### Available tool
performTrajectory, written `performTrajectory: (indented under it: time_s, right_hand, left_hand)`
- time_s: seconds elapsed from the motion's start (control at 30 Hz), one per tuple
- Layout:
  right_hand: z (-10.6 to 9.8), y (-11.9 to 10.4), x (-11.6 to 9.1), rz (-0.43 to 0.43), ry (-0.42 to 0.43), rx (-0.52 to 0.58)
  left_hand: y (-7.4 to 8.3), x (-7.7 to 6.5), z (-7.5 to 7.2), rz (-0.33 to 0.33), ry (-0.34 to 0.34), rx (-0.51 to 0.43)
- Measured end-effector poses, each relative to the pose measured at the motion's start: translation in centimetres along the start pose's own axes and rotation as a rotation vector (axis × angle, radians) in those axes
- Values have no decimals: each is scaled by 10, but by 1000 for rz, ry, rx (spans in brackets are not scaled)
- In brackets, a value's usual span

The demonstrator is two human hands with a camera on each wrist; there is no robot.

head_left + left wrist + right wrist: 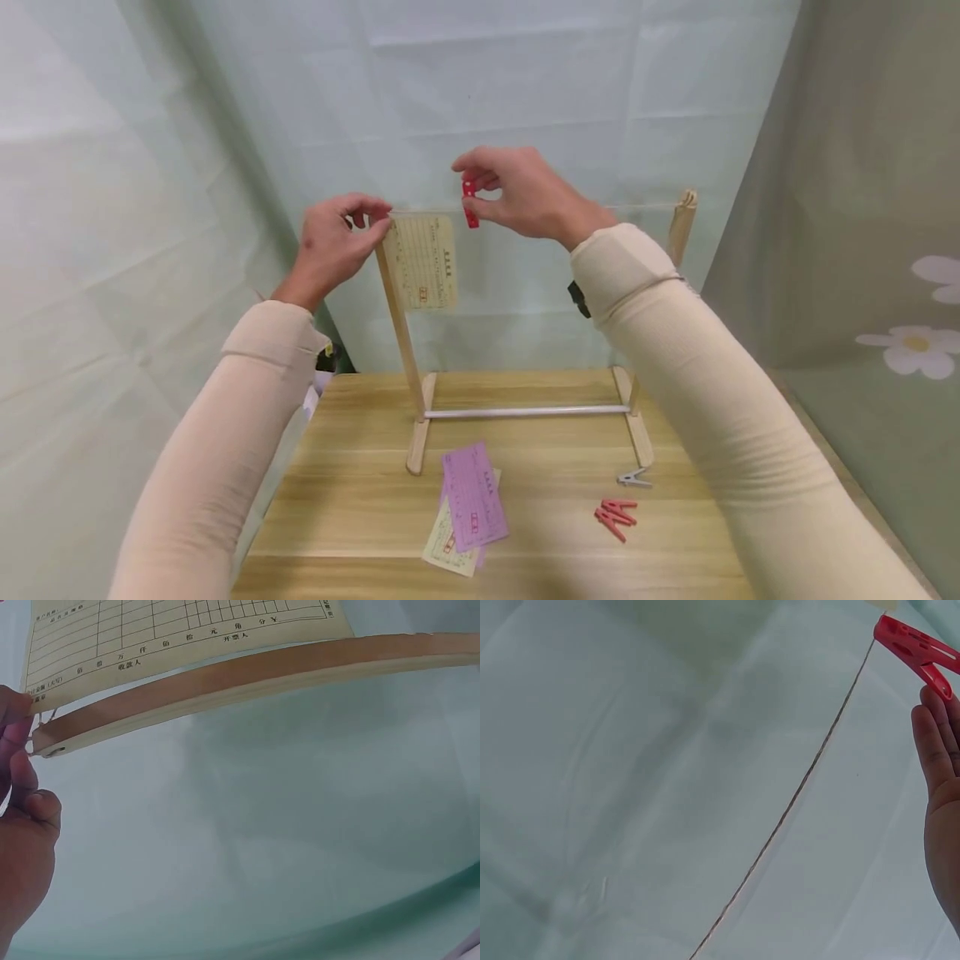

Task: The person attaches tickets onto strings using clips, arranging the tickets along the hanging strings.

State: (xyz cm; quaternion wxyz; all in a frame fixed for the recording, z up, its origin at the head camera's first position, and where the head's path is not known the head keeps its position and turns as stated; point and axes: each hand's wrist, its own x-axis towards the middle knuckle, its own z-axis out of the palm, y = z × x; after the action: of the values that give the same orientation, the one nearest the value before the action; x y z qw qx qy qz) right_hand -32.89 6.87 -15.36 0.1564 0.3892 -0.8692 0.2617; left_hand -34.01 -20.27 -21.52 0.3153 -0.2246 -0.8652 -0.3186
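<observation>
My left hand (337,242) pinches the upper left corner of a pale yellow receipt slip (429,267) at the string, by the top of the wooden post (399,325). The slip hangs down beside that post, its printed lines and red stamp showing. In the left wrist view its printed edge (165,656) lies along the post. My right hand (528,192) holds a red clothespin (470,204) between thumb and fingers, to the right of the slip. Seen from the right wrist, the clothespin's tip (883,630) is right at the string (802,780).
On the wooden table (352,500) lie purple and yellow slips (476,500) in an overlapping pile. Two red clothespins (617,517) and a grey clothespin (634,478) lie to the right. The stand has a white lower bar (525,412) and a right post (681,225).
</observation>
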Motion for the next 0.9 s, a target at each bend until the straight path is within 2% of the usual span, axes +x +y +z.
performTrajectory:
  time_s: [0.23,0.6,0.67,0.9]
  right_hand:
    - [3,-2,5,21,-4,-1]
    - [5,-4,7,29,5,2]
    - [5,-4,7,27,8,8]
    - [7,-3,10,28,28,18]
  left_hand:
    - [1,1,5,80,27,57]
    - [3,2,11,132,16,69]
    - [3,1,12,122,17,59]
    - [6,0,16,0,21,14]
